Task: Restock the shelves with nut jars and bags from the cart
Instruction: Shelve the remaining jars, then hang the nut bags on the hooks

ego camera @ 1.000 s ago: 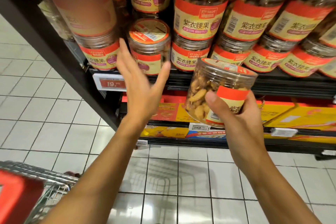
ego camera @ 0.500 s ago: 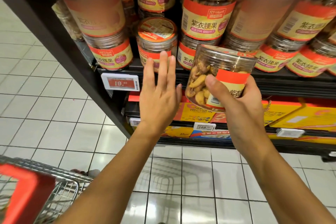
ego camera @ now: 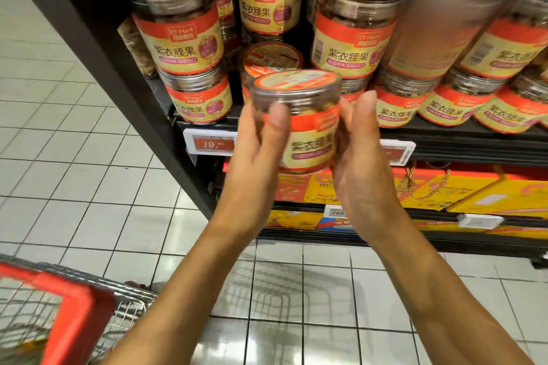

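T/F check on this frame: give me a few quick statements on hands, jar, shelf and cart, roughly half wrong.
1. The left hand and right hand both hold the jar. True.
2. The jar's lid is off. False: the lid is on.
3. The jar stands on the shelf. False: it is held in the air in front of the shelf edge.
4. The shelf jars are stacked two high. True.
5. The cart is at the lower right. False: it is at the lower left.
6. Yellow boxes lie on the level below. True.
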